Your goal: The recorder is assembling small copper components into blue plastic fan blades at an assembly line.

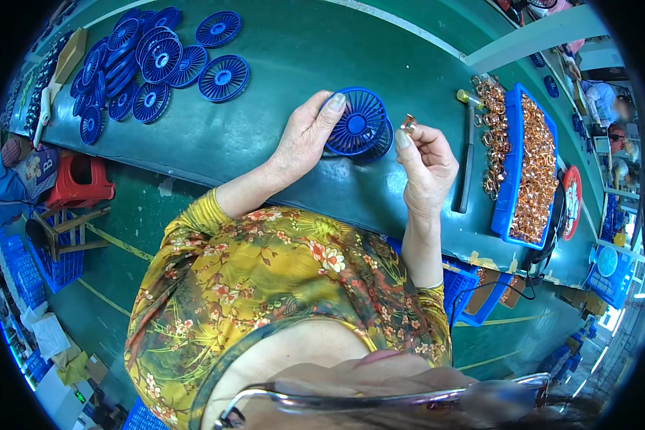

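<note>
My left fingers [335, 104] grip a blue spoked disc [357, 125] by its left edge, the thumb pressed over the rim and the other fingertips out of sight beneath it. The disc is in front of me, above the near part of the green desk [287, 68], its round hub facing up. A second blue rim [385, 143] shows under its lower right side; from this angle I can't fairly say whether the two are joined or merely stacked.

My right fingers [404, 143] are pinched on a small copper-coloured clip [408, 122], thumb against forefinger, holding it just to the right of the disc and apart from it.

Away to my left on the desk lies a heap of blue discs [125, 61], several overlapping and others lying flat near it. To my right, a long blue tray [509, 158] is filled with copper-coloured pieces [534, 161], and more loose pieces [492, 136] are scattered along its near side. Between these and my right hand lies a tool with a yellow head and a dark handle [468, 161]. A red round dish [572, 204] sits beyond the tray.
</note>
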### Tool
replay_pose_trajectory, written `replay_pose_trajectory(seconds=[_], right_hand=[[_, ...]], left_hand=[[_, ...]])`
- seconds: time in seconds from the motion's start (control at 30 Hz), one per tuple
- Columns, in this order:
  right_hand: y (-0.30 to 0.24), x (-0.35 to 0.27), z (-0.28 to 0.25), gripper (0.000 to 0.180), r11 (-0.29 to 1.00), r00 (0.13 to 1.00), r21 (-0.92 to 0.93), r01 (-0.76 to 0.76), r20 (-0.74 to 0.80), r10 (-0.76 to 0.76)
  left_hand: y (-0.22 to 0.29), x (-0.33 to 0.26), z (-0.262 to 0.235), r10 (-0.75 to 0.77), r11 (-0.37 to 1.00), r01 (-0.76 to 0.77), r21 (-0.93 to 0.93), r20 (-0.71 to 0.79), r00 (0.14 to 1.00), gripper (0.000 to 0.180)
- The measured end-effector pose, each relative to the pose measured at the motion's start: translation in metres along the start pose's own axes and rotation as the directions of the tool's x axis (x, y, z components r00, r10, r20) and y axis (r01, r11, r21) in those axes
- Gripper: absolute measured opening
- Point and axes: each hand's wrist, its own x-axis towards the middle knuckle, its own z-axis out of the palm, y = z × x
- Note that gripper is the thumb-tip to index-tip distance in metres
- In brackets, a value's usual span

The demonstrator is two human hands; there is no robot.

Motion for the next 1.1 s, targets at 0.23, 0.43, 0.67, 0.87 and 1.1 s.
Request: replay_pose_trajectory(seconds=[0.23, 0.43, 0.67, 0.87, 1.1], right_hand=[[0.007, 0.0, -0.008, 0.02, 0.993, 0.991, -0.013, 0.114, -0.072, -0.115], [0.006, -0.005, -0.009, 0.021, 0.999, 0.999, 0.05, -0.019, -0.044, 0.021], [0.01, -0.005, -0.006, 0.023, 0.994, 0.997, 0.099, -0.047, -0.052, 0.053], [0.009, -0.004, -0.007, 0.011, 0.87, 0.94, -0.374, 0.321, 0.015, -0.341], [-0.004, -0.007, 0.007, 0.015, 0.753, 0.89, -0.483, 0.448, 0.159, -0.428]], left_hand=[[-0.003, 0.001, -0.001, 0.0, 1.0, 0.0, -0.02, -0.044, 0.999, 0.04], [-0.003, 0.002, -0.004, -0.03, 0.999, 0.026, -0.047, -0.078, 0.997, 0.04], [-0.005, 0.002, 0.0, -0.066, 0.99, 0.061, -0.13, -0.032, 0.997, 0.04], [-0.005, 0.003, 0.005, -0.013, 0.998, 0.011, -0.065, -0.027, 1.0, 0.04], [-0.002, 0.0, 0.012, -0.003, 0.999, 0.002, -0.032, -0.014, 1.0, 0.04]])
